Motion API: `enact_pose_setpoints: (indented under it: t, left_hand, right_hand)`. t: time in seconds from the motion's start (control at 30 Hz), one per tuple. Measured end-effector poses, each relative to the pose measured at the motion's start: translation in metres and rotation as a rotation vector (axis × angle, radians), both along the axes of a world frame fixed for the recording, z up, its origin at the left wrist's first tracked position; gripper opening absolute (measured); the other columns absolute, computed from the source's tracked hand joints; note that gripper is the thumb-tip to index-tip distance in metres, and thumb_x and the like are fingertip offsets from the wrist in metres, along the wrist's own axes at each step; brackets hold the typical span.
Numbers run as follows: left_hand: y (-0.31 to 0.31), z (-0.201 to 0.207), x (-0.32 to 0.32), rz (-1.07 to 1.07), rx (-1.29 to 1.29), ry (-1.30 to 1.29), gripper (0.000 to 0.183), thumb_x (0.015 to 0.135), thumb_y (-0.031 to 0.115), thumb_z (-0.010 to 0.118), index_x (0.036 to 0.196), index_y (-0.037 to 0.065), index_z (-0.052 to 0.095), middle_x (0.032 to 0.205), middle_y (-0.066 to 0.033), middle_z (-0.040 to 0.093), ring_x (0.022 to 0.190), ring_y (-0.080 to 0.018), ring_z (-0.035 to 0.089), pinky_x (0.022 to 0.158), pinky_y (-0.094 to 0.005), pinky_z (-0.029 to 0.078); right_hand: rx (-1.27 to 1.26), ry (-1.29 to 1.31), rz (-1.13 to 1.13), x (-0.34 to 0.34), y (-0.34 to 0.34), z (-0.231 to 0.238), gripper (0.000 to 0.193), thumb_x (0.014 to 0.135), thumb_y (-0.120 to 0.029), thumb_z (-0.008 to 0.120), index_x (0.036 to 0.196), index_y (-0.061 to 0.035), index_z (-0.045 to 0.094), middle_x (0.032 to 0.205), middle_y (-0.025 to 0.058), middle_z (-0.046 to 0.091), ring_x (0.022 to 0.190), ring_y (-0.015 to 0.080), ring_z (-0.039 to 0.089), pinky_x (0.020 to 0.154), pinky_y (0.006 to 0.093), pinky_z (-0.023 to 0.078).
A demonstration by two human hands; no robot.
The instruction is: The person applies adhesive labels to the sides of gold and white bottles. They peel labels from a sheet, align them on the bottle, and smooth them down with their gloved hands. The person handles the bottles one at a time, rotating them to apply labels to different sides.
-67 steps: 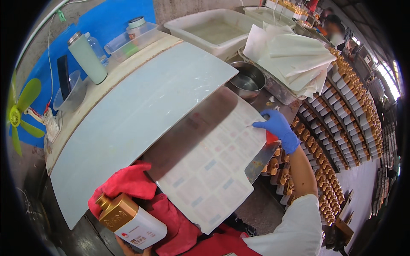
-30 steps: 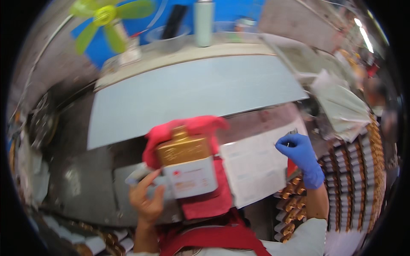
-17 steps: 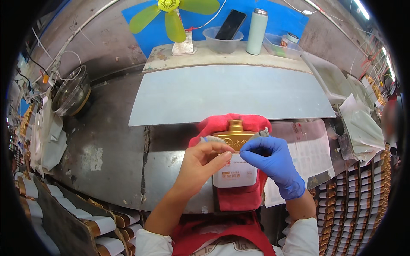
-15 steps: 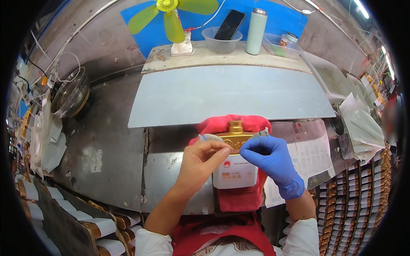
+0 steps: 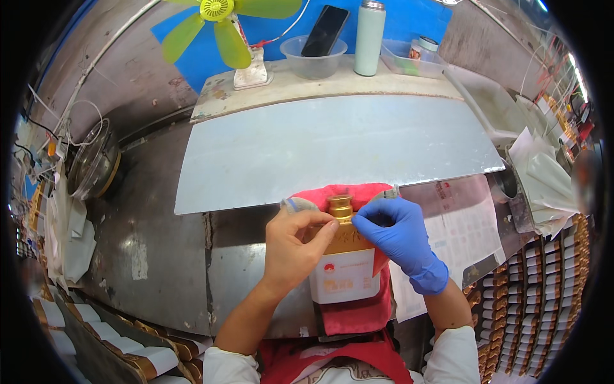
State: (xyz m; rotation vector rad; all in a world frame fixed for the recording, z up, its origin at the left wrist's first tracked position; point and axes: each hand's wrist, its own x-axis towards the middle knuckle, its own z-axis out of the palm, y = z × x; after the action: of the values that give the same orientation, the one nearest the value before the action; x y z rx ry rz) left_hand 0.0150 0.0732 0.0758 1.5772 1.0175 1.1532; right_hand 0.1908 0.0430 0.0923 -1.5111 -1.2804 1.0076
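Observation:
A flat bottle (image 5: 345, 280), gold at its neck and shoulders and white below, lies on a folded red cloth (image 5: 355, 317) with its neck pointing away from me. My bare left hand (image 5: 295, 246) is closed in a pinch, thumb and forefinger tips just left of the gold neck. Across from it, my right hand (image 5: 401, 240) in a blue glove pinches at the neck's right side. Whatever the fingertips hold is too small to make out. Greyish wrapped pads show behind both hands, at the cloth's far corners.
A grey board (image 5: 332, 144) lies beyond the bottle. Behind it stand a green fan (image 5: 217, 32), a plastic bowl (image 5: 313, 61) with a phone, and a pale green flask (image 5: 369, 41). Printed sheets (image 5: 457, 230) lie to the right. Many gold-and-white bottles (image 5: 534, 301) fill racks on both sides.
Both hands have moved up the bottle, from its gold shoulder to its neck, still pinching. The whole view has shifted and tilted slightly.

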Motion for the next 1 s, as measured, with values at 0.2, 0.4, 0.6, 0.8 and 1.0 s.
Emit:
enact_pose_setpoints:
  t: [0.2,0.4,0.6,0.8,1.0]
  left_hand:
    - [0.01,-0.003,0.001,0.007,-0.023,0.05,0.008,0.077,0.0,0.069,0.085,-0.003,0.069,0.08,-0.0058,0.059,0.068,-0.0088,0.06,0.058,-0.0207,0.048]
    - [0.018,0.001,0.002,0.022,-0.026,0.165,0.011,0.076,0.004,0.07,0.082,-0.005,0.069,0.073,-0.0095,0.064,0.062,-0.0108,0.062,0.055,-0.0217,0.048]
    - [0.024,0.0,0.0,-0.003,-0.055,0.132,0.009,0.076,0.004,0.072,0.077,-0.004,0.069,0.066,0.0011,0.058,0.052,-0.0003,0.046,0.045,-0.0168,0.033]
    - [0.03,0.002,-0.003,-0.059,-0.093,0.195,0.011,0.076,0.007,0.072,0.076,-0.003,0.069,0.064,-0.0002,0.059,0.049,-0.001,0.046,0.043,-0.0178,0.033]
    - [0.039,0.01,-0.007,-0.141,-0.07,0.32,0.012,0.074,0.009,0.073,0.078,-0.002,0.07,0.064,-0.0001,0.061,0.055,-0.0015,0.049,0.048,-0.0194,0.037]
  right_hand:
    - [0.094,-0.176,-0.011,0.002,0.009,-0.009,0.011,0.077,-0.013,0.071,0.081,-0.0034,0.07,0.071,0.0028,0.063,0.065,0.0083,0.056,0.062,0.0233,0.048]
    - [0.071,-0.192,-0.019,0.004,0.012,-0.011,0.011,0.077,-0.013,0.071,0.081,-0.0035,0.07,0.071,0.0034,0.063,0.065,0.0091,0.057,0.062,0.0239,0.047]
    - [0.026,-0.189,0.005,0.005,0.015,-0.008,0.012,0.078,-0.015,0.07,0.081,-0.0031,0.07,0.071,0.0043,0.064,0.066,0.0094,0.058,0.062,0.0244,0.048]
    - [0.005,-0.143,0.001,0.008,0.017,-0.012,0.012,0.078,-0.013,0.07,0.081,-0.0021,0.07,0.072,0.0048,0.064,0.065,0.0097,0.059,0.062,0.0243,0.048]
    - [-0.005,-0.135,0.007,0.007,0.018,-0.007,0.011,0.078,-0.011,0.07,0.082,-0.0006,0.069,0.073,0.0043,0.065,0.067,0.0089,0.06,0.064,0.0234,0.05]
